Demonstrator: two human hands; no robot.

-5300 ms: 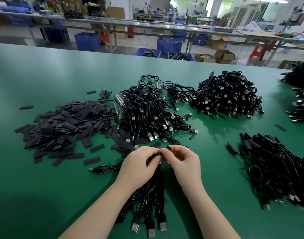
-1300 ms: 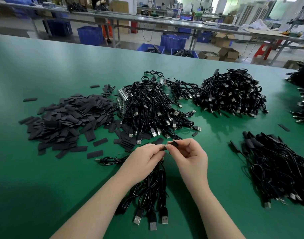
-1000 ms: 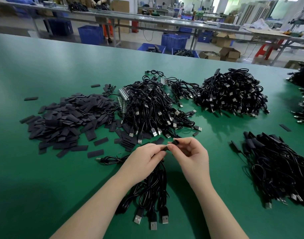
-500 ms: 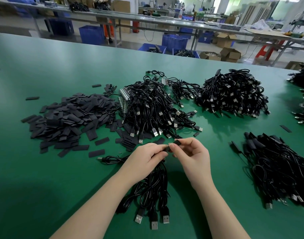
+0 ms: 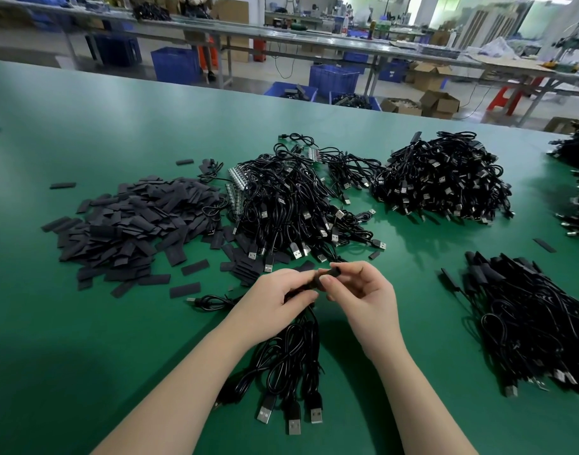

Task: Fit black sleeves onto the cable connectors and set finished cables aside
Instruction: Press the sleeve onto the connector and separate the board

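Observation:
My left hand (image 5: pixel 275 298) grips a bunch of black cables (image 5: pixel 289 359) near their upper ends; their USB plugs (image 5: pixel 294 418) trail toward me on the green table (image 5: pixel 84 339). My right hand (image 5: pixel 360 292) pinches a black sleeve (image 5: pixel 330 273) between thumb and fingers, right against the left fingertips. The connector under the sleeve is hidden. A heap of loose flat black sleeves (image 5: pixel 133 224) lies to the left. A pile of unsleeved cables (image 5: pixel 294 205) sits just beyond my hands.
A second cable heap (image 5: pixel 442 182) lies at the back right, and a pile of sleeved cables (image 5: pixel 531 316) at the right. More cables (image 5: pixel 577 188) reach the right edge. One stray cable (image 5: pixel 212 302) lies left of my left hand. Benches and blue crates stand beyond the table.
Both hands stay together at the same spot; the right fingers have worked the sleeve slightly along the connector. The camera has shifted a little.

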